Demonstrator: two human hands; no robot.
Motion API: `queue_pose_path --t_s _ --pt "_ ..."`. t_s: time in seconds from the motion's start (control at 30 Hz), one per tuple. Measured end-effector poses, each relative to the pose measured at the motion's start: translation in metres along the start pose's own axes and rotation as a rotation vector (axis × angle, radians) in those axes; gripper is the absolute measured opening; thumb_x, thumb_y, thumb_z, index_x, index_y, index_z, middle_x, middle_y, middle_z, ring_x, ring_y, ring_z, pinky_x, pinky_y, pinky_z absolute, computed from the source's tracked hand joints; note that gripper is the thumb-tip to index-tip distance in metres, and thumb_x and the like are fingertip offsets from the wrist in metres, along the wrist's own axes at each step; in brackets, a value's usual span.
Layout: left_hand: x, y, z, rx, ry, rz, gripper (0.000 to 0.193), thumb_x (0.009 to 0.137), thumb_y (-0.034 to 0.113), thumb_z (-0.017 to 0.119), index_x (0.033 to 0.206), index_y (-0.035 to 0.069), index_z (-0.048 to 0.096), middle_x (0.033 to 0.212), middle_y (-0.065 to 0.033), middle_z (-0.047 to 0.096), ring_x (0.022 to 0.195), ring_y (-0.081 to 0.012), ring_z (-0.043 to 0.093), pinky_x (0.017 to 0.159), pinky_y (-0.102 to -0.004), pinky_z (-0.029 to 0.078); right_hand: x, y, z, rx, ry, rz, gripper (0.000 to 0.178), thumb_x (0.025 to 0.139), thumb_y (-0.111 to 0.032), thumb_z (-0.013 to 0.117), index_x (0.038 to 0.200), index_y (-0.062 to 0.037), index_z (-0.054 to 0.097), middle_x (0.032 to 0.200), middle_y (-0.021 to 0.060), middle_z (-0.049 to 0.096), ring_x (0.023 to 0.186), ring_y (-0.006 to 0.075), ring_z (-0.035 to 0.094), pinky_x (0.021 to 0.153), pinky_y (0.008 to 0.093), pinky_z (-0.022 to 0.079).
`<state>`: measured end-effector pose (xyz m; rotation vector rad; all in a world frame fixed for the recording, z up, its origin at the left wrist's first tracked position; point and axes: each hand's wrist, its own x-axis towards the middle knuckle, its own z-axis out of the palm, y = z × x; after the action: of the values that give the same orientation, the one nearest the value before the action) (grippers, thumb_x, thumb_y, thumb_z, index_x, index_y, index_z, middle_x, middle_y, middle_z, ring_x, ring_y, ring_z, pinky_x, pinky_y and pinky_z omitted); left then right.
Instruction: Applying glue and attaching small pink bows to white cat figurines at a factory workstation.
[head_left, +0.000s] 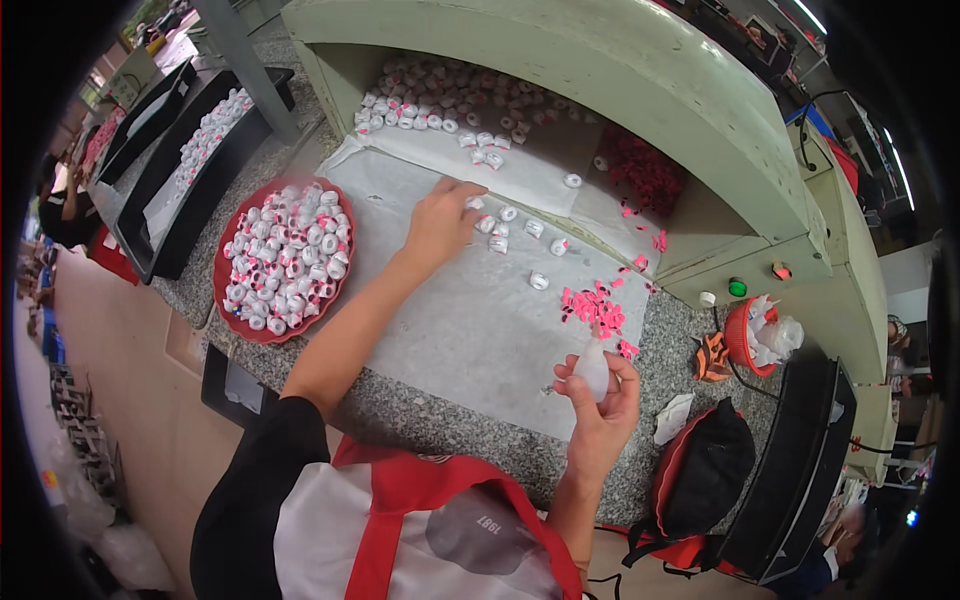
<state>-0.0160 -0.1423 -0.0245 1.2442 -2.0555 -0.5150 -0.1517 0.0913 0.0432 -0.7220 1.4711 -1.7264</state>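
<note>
My left hand [445, 222] reaches over the paper-covered work surface, its fingertips closed on a small white rounded piece [474, 203]. Several similar white pieces [534, 229] lie loose just right of those fingers. In my right hand [606, 402] is a small translucent white squeeze bottle [592, 372], held upright with its narrow tip upward. That tip overlaps the near edge of a scattered heap of small pink pieces [592, 305]. Left of my left forearm, a red scalloped basin [222, 290] is heaped with white pieces marked with pink.
A pale green machine housing [560, 50] arches over the far side, with more white pieces [440, 95] and a pink pile [645, 170] under it. Black trays [150, 262] stand left. At right are a red basket [738, 335], a black pouch [712, 470] and a black bin [790, 470].
</note>
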Motion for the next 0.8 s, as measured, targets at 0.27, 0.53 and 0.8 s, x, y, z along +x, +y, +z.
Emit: queue_pose_path --t_s 0.27,0.53,0.8 --pt "-0.071 0.091 -0.063 -1.693 -0.554 -0.675 0.038 0.080 0.001 0.054 0.118 0.001 0.046 0.100 -0.0104 0.057 0.092 -0.0238 0.058 0.079 -0.0291 0.047 0.008 -0.016 0.001 0.032 0.163 -0.284 0.034 0.074 -0.017 0.058 0.100 0.0027 0.047 0.071 0.0041 0.048 0.051 0.0065 0.040 0.042 0.0183 0.029" --pt "-0.098 0.115 -0.048 -1.296 -0.223 -0.102 0.036 0.076 -0.012 0.051 0.111 -0.005 0.048 0.106 -0.0150 0.049 0.100 -0.0273 0.054 0.085 -0.0318 0.045 -0.028 -0.036 0.012 -0.421 0.097 -0.520 0.030 0.074 -0.020 0.060 0.091 0.0037 0.051 0.088 0.0114 0.055 0.076 0.0159 0.052 0.068 0.0253 0.042" --pt "-0.098 0.115 -0.052 -1.257 -0.217 -0.088 0.034 0.075 -0.013 0.050 0.109 -0.007 0.049 0.109 -0.0149 0.046 0.103 -0.0272 0.052 0.085 -0.0321 0.044 -0.018 -0.036 0.013 -0.470 0.001 -0.677 0.023 0.067 -0.005 0.061 0.087 0.0025 0.054 0.072 0.0124 0.061 0.058 0.0208 0.060 0.054 0.0271 0.048"
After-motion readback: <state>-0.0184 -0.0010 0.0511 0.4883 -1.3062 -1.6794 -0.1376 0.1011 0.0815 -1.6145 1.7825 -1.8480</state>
